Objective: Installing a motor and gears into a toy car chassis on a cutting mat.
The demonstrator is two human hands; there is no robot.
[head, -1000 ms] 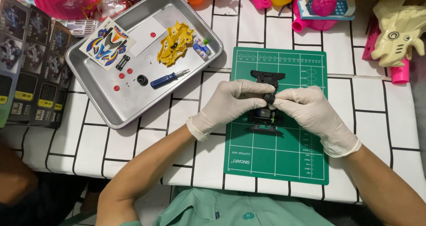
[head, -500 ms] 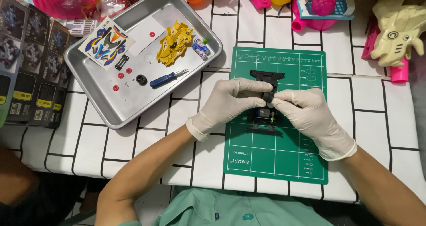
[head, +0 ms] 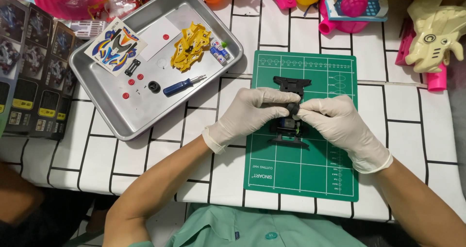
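Both gloved hands meet over black chassis (head: 290, 106), its long axis running away from the body; left hand (head: 252, 113) and right hand (head: 335, 123) pinch a small black wheel (head: 294, 107) between fingertips.

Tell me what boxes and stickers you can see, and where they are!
Kit boxes: left table edge, flat, dark, with car pictures.
Sticker sheet: top-left rim of the metal tray, white with blue, yellow and red shapes.
Small box: top, beside pink toys, blue and white.

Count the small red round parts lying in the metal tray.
4: one on the white paper, two beside the sticker sheet, one lower left. Others may be hidden.
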